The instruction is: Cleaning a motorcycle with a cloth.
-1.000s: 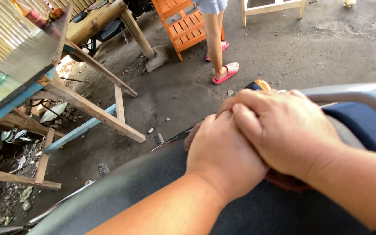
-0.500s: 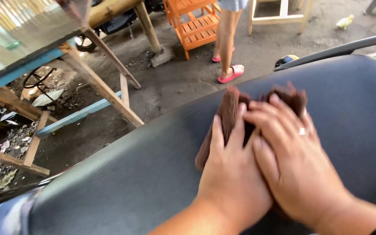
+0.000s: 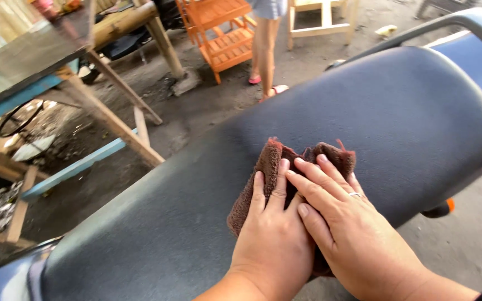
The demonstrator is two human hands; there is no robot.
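A wooden desk is standing at the left. The left hand is lying flat and open on the brown cloth on the dark seat. The right hand is pressing flat beside it, maybe overlapping.

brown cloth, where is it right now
In the head view the brown fuzzy cloth lies low and centre on the black padded motorcycle seat, pressed flat under the left hand and the right hand.
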